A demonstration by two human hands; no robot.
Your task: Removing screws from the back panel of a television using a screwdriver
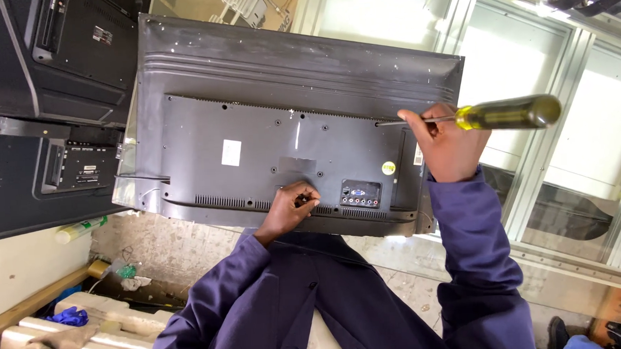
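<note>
In the head view, a flat-screen television (pixel 280 127) is seen back-side up, its dark grey rear cover facing the camera, resting against the person's lap and propped at the far edge. It is judged to be stiff but fragile: the plastic cover is thin, the panel beneath breaks under point load, and the weight is moderate. It is best gripped by the two side edges of the frame, not by the middle of the cover.

The right hand (pixel 449 144) is closed around a screwdriver (pixel 482 114) with a yellow-green handle, its tip set at a hole near the cover's upper right. The left hand (pixel 292 204) is pinched narrow on something small near the lower middle of the cover, beside the port panel (pixel 360 193); what it holds cannot be told.

One screwdriver is counted. Two further televisions (pixel 49 102) are stacked at the left, which makes three in all. One white sticker (pixel 231 152) is seen on the cover.
</note>
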